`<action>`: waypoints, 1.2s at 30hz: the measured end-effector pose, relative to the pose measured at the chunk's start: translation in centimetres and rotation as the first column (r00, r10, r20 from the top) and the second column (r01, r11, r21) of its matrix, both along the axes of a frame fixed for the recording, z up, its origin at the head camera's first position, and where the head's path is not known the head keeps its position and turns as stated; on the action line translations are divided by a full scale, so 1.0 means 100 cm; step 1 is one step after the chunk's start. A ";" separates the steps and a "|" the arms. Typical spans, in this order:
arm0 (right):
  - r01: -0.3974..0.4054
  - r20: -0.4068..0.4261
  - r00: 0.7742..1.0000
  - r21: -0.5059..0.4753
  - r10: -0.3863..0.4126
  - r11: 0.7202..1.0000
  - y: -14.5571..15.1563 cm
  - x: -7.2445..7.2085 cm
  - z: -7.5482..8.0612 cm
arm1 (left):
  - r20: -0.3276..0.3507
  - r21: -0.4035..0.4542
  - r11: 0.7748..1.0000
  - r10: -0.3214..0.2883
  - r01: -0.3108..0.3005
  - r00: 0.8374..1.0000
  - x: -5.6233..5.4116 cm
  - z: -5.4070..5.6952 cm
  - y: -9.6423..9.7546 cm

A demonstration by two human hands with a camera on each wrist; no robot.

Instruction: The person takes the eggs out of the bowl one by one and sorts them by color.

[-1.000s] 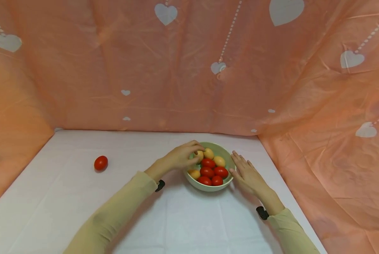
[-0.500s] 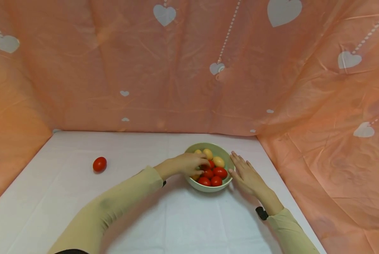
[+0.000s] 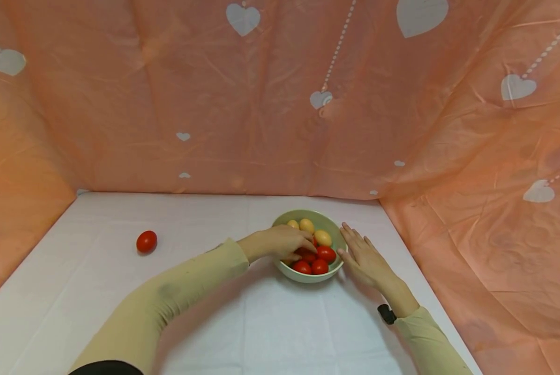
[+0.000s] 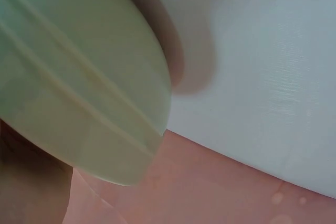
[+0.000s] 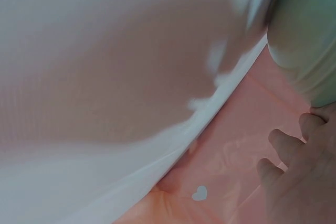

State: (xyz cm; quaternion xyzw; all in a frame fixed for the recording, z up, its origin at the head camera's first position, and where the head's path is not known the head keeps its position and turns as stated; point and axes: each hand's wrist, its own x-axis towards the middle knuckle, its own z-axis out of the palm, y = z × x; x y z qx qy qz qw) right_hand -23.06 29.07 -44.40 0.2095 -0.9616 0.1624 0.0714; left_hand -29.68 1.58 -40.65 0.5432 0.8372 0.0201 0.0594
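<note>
A pale green bowl point(image 3: 308, 278) holds several red oval tomatoes point(image 3: 326, 254) and several yellow egg-shaped pieces point(image 3: 323, 238). My left hand point(image 3: 286, 242) reaches over its left side, fingers bent down among the red tomatoes. I cannot tell whether it grips one; the palm hides what lies beneath. In the left wrist view the bowl's outer wall point(image 4: 89, 93) fills the upper left, with part of the hand point(image 4: 34, 187) below. My right hand point(image 3: 365, 260) lies with straight fingers along the bowl's right rim; in the right wrist view its fingers point(image 5: 286, 145) are near the wall.
A single red tomato point(image 3: 146, 242) lies far to the left on the white tablecloth point(image 3: 204, 219). Behind the table and on both sides hang orange-pink sheets point(image 3: 261, 114) with white hearts. A black wrist strap point(image 3: 386, 314) is on the right wrist.
My left hand has moved from the yellow pieces at the bowl's left edge rightward and lower over the red tomatoes. The right hand stays at the rim.
</note>
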 end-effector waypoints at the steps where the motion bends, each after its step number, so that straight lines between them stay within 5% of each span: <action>1: -0.001 -0.004 1.000 0.001 0.001 1.000 0.000 0.000 0.000 | -0.005 -0.007 1.000 -0.007 0.007 1.000 0.000 0.000 0.000; 15: -0.002 -0.008 1.000 -0.006 0.002 1.000 0.000 0.001 0.001 | 0.036 -0.009 0.999 -0.046 0.046 0.998 0.002 0.002 0.001; 36: 0.007 0.005 1.000 -0.006 -0.007 1.000 -0.001 0.003 0.001 | 0.048 0.095 0.994 0.049 -0.054 0.998 0.007 0.003 -0.009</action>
